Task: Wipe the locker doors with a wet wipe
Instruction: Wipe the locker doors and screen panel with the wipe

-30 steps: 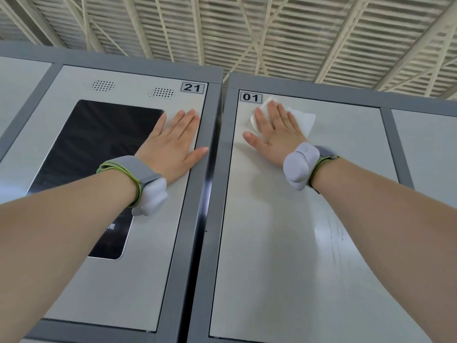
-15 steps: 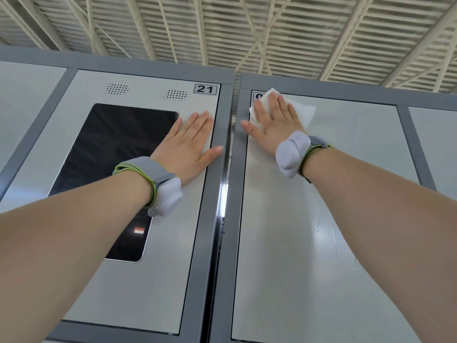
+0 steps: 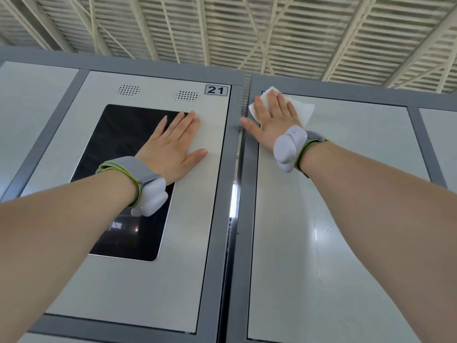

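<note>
My right hand (image 3: 270,122) presses a white wet wipe (image 3: 303,110) flat against the top left corner of the right locker door (image 3: 321,243), fingers straight. The wipe covers the door's number label. My left hand (image 3: 173,144) rests flat, fingers spread, on the left panel numbered 21 (image 3: 195,243), partly over the panel's black screen (image 3: 118,157). Both wrists wear grey bands with pale devices.
Dark grey frame strips (image 3: 235,256) separate the doors, with a narrow gap between the two cabinets. More pale doors lie at far left (image 3: 27,115) and far right (image 3: 440,134). A ribbed metal ceiling with beams (image 3: 247,28) runs above the cabinets.
My right hand has slid the wipe up and to the left into the door's top corner, over the 01 label. My left hand stays pressed on panel 21.
</note>
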A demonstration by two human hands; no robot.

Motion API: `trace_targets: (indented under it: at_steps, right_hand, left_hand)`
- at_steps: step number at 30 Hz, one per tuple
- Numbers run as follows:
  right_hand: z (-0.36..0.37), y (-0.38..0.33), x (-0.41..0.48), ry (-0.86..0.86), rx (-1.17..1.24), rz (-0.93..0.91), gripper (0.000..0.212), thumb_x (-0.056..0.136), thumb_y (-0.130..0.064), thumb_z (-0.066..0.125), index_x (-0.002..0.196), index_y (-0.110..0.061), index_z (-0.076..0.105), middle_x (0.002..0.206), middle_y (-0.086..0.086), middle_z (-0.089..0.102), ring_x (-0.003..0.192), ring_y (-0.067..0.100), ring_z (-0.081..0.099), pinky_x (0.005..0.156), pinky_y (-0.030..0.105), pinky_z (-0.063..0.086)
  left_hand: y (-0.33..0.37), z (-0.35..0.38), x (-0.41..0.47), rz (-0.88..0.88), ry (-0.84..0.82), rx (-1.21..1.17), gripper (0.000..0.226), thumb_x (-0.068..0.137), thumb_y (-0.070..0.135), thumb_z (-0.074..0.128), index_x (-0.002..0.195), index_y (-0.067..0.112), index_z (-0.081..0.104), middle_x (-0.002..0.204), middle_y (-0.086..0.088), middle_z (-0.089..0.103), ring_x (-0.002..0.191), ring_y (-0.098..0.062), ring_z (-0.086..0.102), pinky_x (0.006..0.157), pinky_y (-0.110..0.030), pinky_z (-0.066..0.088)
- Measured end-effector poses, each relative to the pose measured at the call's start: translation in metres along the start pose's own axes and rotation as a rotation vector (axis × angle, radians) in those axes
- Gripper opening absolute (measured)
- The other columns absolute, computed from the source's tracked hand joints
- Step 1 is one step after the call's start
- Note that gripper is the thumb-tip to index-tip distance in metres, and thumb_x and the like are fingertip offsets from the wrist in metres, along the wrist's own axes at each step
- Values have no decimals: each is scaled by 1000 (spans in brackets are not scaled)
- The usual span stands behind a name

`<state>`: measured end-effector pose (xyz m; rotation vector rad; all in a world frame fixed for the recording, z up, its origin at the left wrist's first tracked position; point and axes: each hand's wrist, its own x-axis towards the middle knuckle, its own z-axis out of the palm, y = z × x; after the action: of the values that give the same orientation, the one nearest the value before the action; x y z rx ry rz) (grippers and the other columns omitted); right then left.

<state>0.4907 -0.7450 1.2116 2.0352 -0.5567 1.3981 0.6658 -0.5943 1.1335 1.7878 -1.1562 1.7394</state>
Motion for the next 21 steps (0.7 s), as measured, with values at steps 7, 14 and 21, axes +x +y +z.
trace_targets:
  at_steps: [7,14,21]
  right_hand:
    - [3,3,-13,1,-10,-114,68,95,-60,16,152,-25,2,159,4,-11,146,18,-13,118,35,-8]
    - [-1,-8,14,19,2,-2,69,96,-60,15,152,-23,2,160,3,-10,146,21,-12,118,35,-8]
    - [2,0,-19,-20,-27,-224,65,96,-56,18,152,-25,5,160,-2,-9,146,19,-12,118,34,-8]
  left_hand:
    - [0,4,0,5,25,6,92,76,64,-9,151,11,0,160,-3,-3,146,-16,-6,116,-35,-8]
    - [0,5,-1,8,40,-10,90,78,63,-7,151,11,2,160,-3,-1,146,-17,-4,117,-35,-7]
    - [0,4,-1,8,34,9,92,77,63,-8,151,10,2,160,-4,-1,146,-18,-4,117,-37,-7]
